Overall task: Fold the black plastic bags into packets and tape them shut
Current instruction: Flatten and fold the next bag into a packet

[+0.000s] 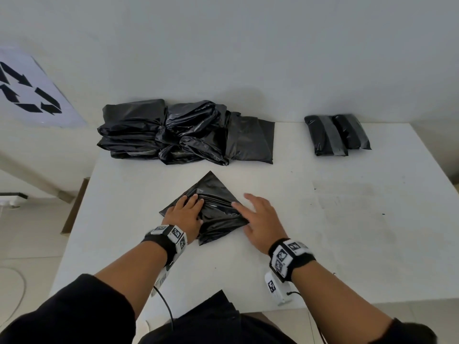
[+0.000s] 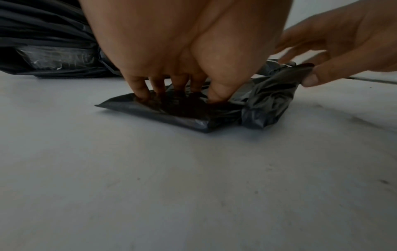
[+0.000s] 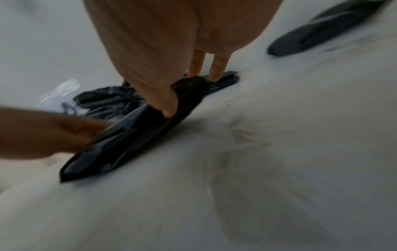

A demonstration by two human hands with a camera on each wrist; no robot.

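Tabletop (image 1: 323, 244): white, carried folded bag (image 1: 216, 194).
Left hand (image 1: 185, 211): fingers pressed flat on bag.
Right hand (image 1: 260, 219): spread, touching bag's edge.

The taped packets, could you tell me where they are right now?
In the head view, the taped packets lie at the table's far right, by the wall, right of the bag pile.

Head camera looks down from above; both wrist cameras sit low, close, sharing the folded bag (image 1: 216, 209).
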